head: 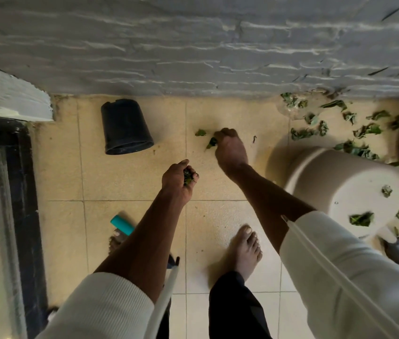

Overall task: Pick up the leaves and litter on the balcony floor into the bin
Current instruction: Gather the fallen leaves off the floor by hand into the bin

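Note:
My left hand [177, 181] is curled round a small bunch of green leaves [188, 176], held above the tiled floor. My right hand [230, 146] reaches down to the floor and pinches a green leaf [212, 142]. Another single leaf [200, 132] lies just left of it. A black plastic bin [125, 127] lies tipped on its side near the wall, its mouth facing me. Many more leaves [367, 129] are scattered on the floor at the right by the wall.
A large beige pot [335, 187] lies overturned at the right with a few leaves on it. A grey stone wall [193, 45] runs along the far side. A dark-framed door sill [24, 192] is at the left. A teal object [122, 225] lies by my bare feet.

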The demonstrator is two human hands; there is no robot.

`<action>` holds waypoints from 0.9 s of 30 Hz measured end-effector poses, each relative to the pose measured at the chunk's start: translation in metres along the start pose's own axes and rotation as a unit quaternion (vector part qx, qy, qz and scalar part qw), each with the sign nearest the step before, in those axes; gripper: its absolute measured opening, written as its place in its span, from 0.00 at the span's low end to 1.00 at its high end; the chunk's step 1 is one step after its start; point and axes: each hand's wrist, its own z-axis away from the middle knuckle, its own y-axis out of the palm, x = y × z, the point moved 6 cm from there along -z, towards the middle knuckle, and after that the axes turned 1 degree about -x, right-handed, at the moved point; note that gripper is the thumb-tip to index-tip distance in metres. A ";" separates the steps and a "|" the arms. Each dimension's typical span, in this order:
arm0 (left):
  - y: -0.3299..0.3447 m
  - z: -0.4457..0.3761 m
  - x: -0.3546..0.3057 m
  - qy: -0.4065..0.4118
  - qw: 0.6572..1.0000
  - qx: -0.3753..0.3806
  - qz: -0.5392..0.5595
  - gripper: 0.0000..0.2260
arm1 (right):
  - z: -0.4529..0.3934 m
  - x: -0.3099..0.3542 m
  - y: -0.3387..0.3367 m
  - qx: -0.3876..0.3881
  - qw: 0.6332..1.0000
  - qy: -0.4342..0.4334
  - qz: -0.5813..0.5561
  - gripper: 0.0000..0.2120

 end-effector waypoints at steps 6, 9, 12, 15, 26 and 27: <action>-0.006 -0.002 -0.005 0.015 1.000 -0.010 0.003 0.05 | -0.018 0.046 0.029 0.055 0.988 -0.066 0.125 0.27; -0.013 -0.007 -0.010 0.022 1.000 -0.009 0.004 0.05 | -0.009 0.045 0.038 0.062 0.974 -0.112 0.187 0.17; -0.015 -0.006 -0.008 0.023 1.000 -0.005 0.002 0.05 | 0.006 0.025 0.032 0.057 0.984 -0.099 0.140 0.15; -0.013 -0.005 -0.002 0.013 1.000 -0.001 0.002 0.05 | 0.015 -0.012 0.010 0.001 0.999 0.032 0.027 0.11; 0.011 0.005 0.025 -0.010 0.999 0.022 -0.030 0.04 | 0.026 -0.097 -0.021 -0.068 0.963 0.254 -0.056 0.20; 0.011 0.003 0.022 -0.006 0.999 0.023 -0.033 0.04 | 0.026 -0.096 -0.016 -0.060 0.967 0.246 -0.043 0.18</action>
